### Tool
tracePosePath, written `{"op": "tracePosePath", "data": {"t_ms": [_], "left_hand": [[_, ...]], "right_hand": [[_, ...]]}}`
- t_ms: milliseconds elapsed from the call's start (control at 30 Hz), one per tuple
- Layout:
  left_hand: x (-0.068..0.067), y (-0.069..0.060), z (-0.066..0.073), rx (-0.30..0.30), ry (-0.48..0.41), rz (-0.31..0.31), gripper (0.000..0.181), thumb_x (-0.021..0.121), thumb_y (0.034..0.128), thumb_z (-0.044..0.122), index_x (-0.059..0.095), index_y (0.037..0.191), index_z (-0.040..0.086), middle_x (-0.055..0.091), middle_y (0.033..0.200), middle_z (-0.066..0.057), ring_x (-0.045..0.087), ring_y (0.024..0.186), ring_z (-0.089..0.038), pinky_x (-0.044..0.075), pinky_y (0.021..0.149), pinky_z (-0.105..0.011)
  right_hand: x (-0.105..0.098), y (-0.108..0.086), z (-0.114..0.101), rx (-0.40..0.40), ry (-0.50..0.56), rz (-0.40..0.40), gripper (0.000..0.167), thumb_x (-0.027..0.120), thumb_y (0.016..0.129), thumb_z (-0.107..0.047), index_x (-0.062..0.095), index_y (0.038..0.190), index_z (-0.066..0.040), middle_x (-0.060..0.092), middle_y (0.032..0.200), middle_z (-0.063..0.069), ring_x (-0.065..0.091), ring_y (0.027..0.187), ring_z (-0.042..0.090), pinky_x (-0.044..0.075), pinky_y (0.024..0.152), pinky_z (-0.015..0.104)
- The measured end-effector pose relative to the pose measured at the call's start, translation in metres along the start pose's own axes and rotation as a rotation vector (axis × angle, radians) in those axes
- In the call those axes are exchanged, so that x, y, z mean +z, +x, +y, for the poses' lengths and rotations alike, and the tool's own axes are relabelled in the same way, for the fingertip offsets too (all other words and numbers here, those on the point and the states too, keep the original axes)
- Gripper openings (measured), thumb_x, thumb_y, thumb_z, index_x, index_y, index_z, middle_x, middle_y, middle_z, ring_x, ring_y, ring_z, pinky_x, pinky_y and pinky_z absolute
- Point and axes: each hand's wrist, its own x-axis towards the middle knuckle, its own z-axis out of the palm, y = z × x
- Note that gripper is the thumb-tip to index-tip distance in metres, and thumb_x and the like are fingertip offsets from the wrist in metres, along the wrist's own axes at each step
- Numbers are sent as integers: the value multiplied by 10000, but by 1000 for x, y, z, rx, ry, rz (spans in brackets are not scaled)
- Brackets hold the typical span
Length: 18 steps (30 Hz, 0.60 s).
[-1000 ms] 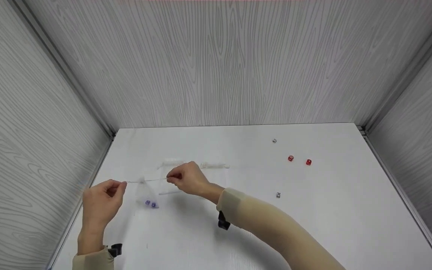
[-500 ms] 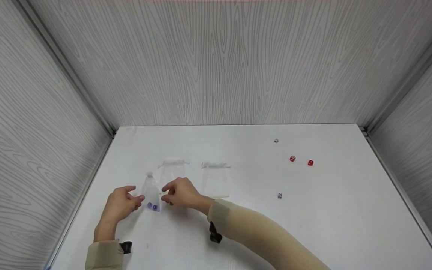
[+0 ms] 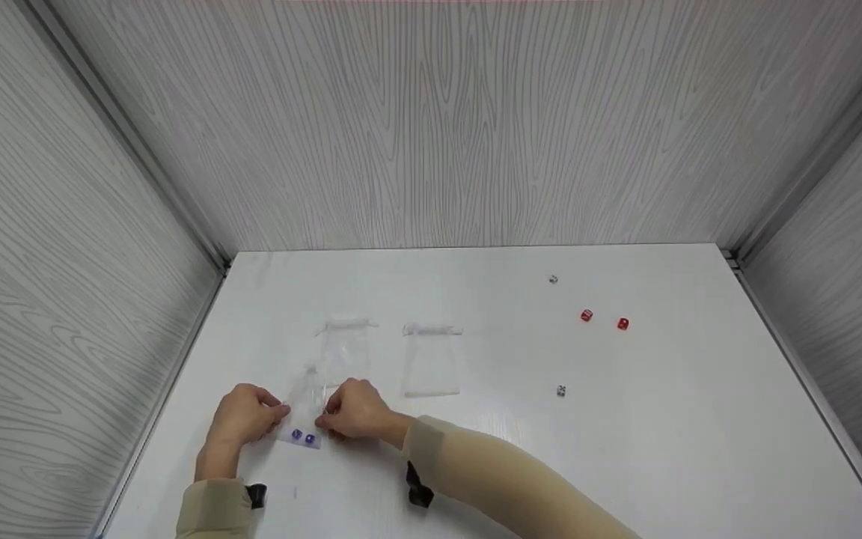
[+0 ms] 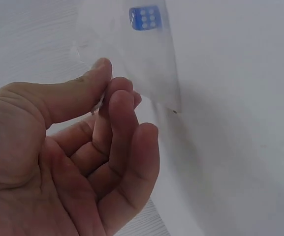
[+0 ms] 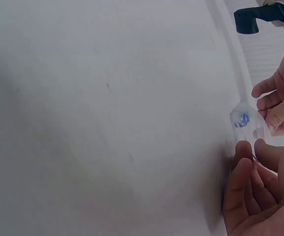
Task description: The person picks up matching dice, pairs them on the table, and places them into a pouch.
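Note:
A small sheer white drawstring pouch (image 3: 302, 408) with two blue dice (image 3: 310, 439) in its bottom lies between my hands, its gathered neck pointing away from me. My left hand (image 3: 246, 415) is at its left side; in the left wrist view the thumb and forefinger pinch a whitish bit of string or mesh at the pouch's edge. My right hand (image 3: 358, 410) pinches at the right side with thumb and forefinger, as the right wrist view also shows. One blue die (image 4: 145, 18) shows six white pips through the mesh.
Two more sheer pouches, one (image 3: 345, 352) behind my right hand and another (image 3: 432, 363) to its right, lie flat. Farther right are two red dice (image 3: 587, 315) and two clear or whitish dice (image 3: 561, 391). Grey wood-grain panels (image 3: 431, 127) border the white table.
My hands, pulling the pouch's strings apart a second ago, let go and came together at its sides. They now pinch it, and the pouch has moved nearer to me.

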Motion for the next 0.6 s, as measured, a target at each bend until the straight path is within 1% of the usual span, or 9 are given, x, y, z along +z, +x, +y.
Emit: {"op": "tracePosePath", "data": {"t_ms": [133, 200, 300, 367, 433, 533, 600], "left_hand": [[0, 1, -1, 6, -6, -45, 249, 815, 1006, 197, 811, 1045, -49, 726, 756, -49, 639, 723, -172, 508, 626, -288], [0, 2, -2, 11, -14, -50, 220, 819, 999, 191, 808, 997, -29, 718, 751, -38, 632, 721, -169, 505, 622, -287], [-1, 7, -4, 26, -12, -39, 199, 812, 996, 191, 802, 943, -1, 709, 736, -20, 617, 720, -163, 489, 624, -285], [-3, 10, -7, 24, -20, -24, 200, 802, 1003, 194, 798, 936, 5, 707, 729, -7, 613, 715, -155, 479, 624, -286], [-7, 15, -8, 23, -26, -11, 210, 793, 1012, 198, 801, 940, 1, 705, 716, 3, 607, 704, -146, 475, 622, -284], [-14, 23, -11, 0, -51, -6, 222, 778, 1026, 198, 792, 944, -7, 702, 703, 9, 603, 682, -132, 483, 610, -275], [-19, 32, -13, -19, -52, -3, 224, 765, 1034, 199, 790, 948, -6, 699, 705, 11, 603, 682, -127, 490, 608, -268]], "right_hand": [[8, 2, 0, 1, 28, 15, 173, 858, 1007, -191, 881, 872, -85, 734, 620, -36, 589, 530, 21, 448, 530, 157], [10, 3, -1, 3, 38, 29, 175, 852, 1004, -181, 878, 863, -81, 726, 612, -40, 582, 529, 21, 446, 528, 154], [11, 4, -3, 22, 65, 46, 196, 834, 1009, -178, 864, 837, -88, 703, 599, -45, 573, 524, 26, 443, 522, 160], [11, 6, -4, 30, 95, 59, 202, 818, 1021, -179, 853, 842, -93, 695, 597, -43, 578, 518, 31, 449, 517, 164], [10, 8, -5, 29, 128, 65, 206, 806, 1036, -182, 840, 850, -98, 721, 616, -23, 593, 516, 35, 463, 514, 168], [7, 10, -7, 18, 163, 62, 187, 804, 1046, -187, 835, 881, -105, 761, 656, 4, 653, 531, 71, 490, 505, 177], [5, 11, -9, 13, 174, 47, 178, 812, 1042, -199, 840, 890, -111, 775, 678, 11, 672, 542, 84, 500, 497, 185]]}}
